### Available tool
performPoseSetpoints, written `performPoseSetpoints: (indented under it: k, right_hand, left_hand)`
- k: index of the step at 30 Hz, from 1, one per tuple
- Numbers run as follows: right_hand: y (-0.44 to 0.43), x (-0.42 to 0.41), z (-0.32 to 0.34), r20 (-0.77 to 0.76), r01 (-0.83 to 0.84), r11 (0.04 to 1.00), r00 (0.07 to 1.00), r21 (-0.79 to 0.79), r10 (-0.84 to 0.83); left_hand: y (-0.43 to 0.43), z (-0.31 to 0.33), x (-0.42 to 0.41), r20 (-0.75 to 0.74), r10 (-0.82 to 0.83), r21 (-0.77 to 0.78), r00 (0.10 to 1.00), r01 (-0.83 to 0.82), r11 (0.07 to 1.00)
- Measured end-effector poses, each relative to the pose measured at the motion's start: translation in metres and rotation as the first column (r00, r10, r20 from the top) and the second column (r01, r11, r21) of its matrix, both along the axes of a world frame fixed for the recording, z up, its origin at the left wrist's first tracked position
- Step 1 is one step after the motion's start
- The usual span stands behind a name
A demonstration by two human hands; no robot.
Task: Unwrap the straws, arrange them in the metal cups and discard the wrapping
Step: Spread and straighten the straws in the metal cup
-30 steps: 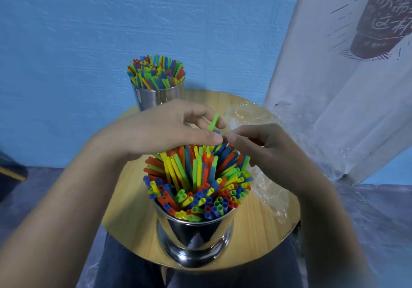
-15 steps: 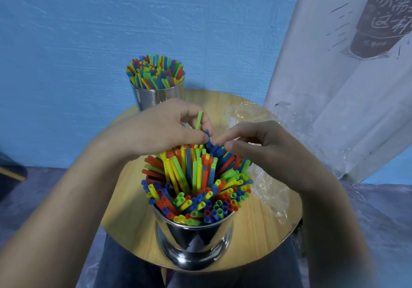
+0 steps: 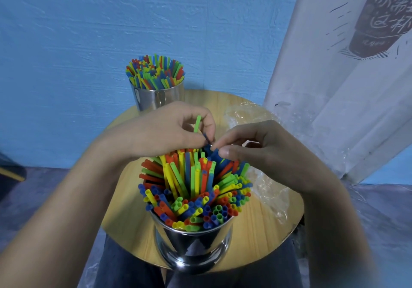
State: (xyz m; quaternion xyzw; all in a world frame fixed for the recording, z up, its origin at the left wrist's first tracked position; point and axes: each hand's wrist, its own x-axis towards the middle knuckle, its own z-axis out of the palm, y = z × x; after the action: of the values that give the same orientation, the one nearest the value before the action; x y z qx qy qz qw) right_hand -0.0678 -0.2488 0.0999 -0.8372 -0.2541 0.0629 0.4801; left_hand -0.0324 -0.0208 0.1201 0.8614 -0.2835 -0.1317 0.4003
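A shiny metal cup [image 3: 193, 246] stands at the near edge of the round wooden table [image 3: 256, 227], packed with coloured straws [image 3: 196, 187] that fan outward. Above its far side, my left hand [image 3: 160, 131] pinches a green straw [image 3: 197, 123] that points upward between thumb and fingers. My right hand [image 3: 256, 147] pinches a dark blue straw [image 3: 213, 151] at the top of the bunch, fingertips almost meeting the left hand. A second metal cup [image 3: 160, 97], also full of straws, stands at the table's far edge. Clear plastic wrapping [image 3: 267, 189] lies crumpled on the table's right side.
A blue wall is close behind the table. A white printed banner [image 3: 345, 65] hangs at the right, with more clear plastic at its foot. My dark trousers [image 3: 124, 270] show under the near table edge.
The green straw in my left hand has turned from leaning right to nearly upright. My right hand has shifted slightly up and closer to the left hand's fingertips.
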Motion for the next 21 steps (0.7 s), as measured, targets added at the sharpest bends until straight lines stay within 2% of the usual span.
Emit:
performPoseSetpoints:
  k: [4, 9, 13, 17, 21]
  right_hand:
    - [0.003, 0.001, -0.002, 0.039, -0.001, 1.000, 0.999, 0.025, 0.000]
    - [0.009, 0.000, -0.004, 0.149, 0.097, 0.960, 0.979, 0.264, -0.140]
    - [0.016, 0.000, -0.005, 0.203, 0.147, 0.931, 0.953, 0.334, -0.224]
    - [0.012, 0.002, -0.011, 0.179, 0.179, 0.944, 0.956, 0.277, -0.234]
    - [0.006, 0.002, -0.015, 0.155, 0.150, 0.983, 0.974, 0.110, -0.166]
  left_hand:
    - [0.002, 0.002, -0.001, 0.011, -0.025, 0.027, 1.000, 0.025, 0.999]
    - [0.004, 0.006, -0.005, -0.045, -0.074, 0.017, 0.996, 0.075, 0.997]
    - [0.003, 0.002, -0.004, 0.026, -0.049, -0.047, 0.998, 0.050, 0.998]
    - [0.005, -0.001, -0.001, 0.074, 0.078, -0.267, 0.994, -0.056, 0.962]
    - [0.006, 0.003, 0.002, 0.081, 0.205, -0.535, 0.975, -0.131, 0.834]
